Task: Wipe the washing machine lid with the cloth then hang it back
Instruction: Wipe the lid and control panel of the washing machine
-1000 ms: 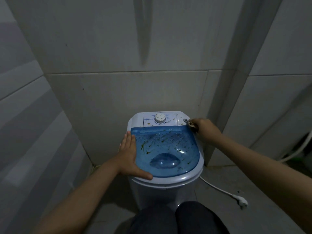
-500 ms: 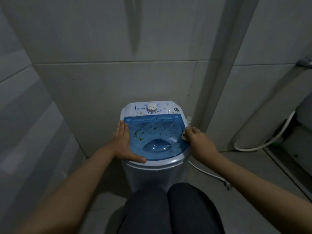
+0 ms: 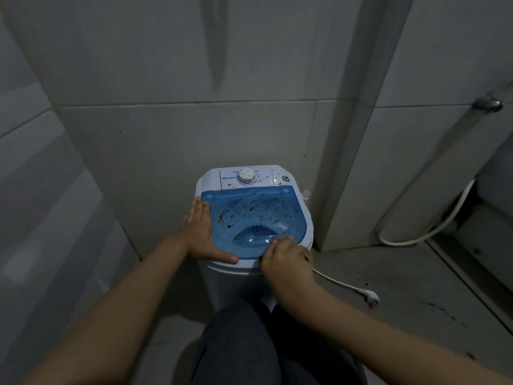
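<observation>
View: single head-worn wide-angle camera.
Facing: forward and down, toward 12 o'clock.
Nearness: close above the white washing machine with translucent blue lid point(image 3: 254, 218).
Shared: none, one view.

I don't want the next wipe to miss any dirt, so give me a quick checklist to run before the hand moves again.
1. Machine steadied: ok. The left hand lies flat on the left edge of the blue lid.
2. Cloth in hand: cannot tell. The right hand is curled at the lid's front right rim, and the cloth is hidden under it.
3. Lid shut: ok, it sits down flat on the washing machine.
4. Lid clean: not ok. Green and brown specks cover its middle and back.
5. Control panel clean: not ok, specks around the dial.
6. Plug: ok, it lies loose on the floor.
</observation>
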Demonstrator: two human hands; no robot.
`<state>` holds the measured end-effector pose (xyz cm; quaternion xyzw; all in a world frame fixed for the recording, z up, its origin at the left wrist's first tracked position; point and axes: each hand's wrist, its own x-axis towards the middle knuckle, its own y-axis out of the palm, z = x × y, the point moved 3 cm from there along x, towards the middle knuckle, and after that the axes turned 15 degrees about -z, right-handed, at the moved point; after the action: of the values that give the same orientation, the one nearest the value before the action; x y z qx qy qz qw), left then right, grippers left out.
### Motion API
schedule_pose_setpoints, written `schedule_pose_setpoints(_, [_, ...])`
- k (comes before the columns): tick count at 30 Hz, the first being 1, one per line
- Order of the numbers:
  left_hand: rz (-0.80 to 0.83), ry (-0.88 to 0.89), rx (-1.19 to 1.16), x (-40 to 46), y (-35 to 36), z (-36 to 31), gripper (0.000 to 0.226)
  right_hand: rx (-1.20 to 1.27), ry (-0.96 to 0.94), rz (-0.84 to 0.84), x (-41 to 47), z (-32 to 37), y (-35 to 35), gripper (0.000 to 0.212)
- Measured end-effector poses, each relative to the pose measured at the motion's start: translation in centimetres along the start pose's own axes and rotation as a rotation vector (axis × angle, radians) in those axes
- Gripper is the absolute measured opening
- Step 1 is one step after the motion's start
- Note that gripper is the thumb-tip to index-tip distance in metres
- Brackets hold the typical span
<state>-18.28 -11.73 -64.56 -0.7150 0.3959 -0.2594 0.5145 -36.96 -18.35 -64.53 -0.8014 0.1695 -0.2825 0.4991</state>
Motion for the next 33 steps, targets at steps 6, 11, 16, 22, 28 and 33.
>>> schedule_pose_setpoints(6, [-0.014, 0.003, -0.005, -0.2, 0.1, -0.1, 0.177, 0.468, -0.253, 0.103, -0.4, -0.2, -3.9, 0.032])
schedule_pose_setpoints(11, [-0.022, 0.009, -0.023, -0.1, 0.0, 0.1, 0.176, 0.874, -0.173, 0.095, 3.5, -2.7, -4.5, 0.019])
schedule_pose_setpoints(16, [-0.028, -0.003, -0.024, 0.2, 0.2, 0.6, 0.172, 0.906, -0.162, -0.124, 10.7, -2.0, -5.0, 0.022])
schedule_pose_setpoints(22, [-0.05, 0.02, -0.065, 0.4, 0.8, 0.2, 0.166, 0.695, -0.277, -0.176, 19.9, 1.4, -3.9, 0.039])
schedule_pose_setpoints(28, [-0.044, -0.01, -0.081, 0.3, 0.9, 0.9, 0.162, 0.388, -0.336, -0.118, 23.8, 5.0, -1.2, 0.031])
schedule_pose_setpoints(33, [-0.049, -0.001, -0.081, 0.4, 1.0, 1.1, 0.161, 0.266, -0.371, -0.219, 21.8, 5.9, 0.4, 0.036])
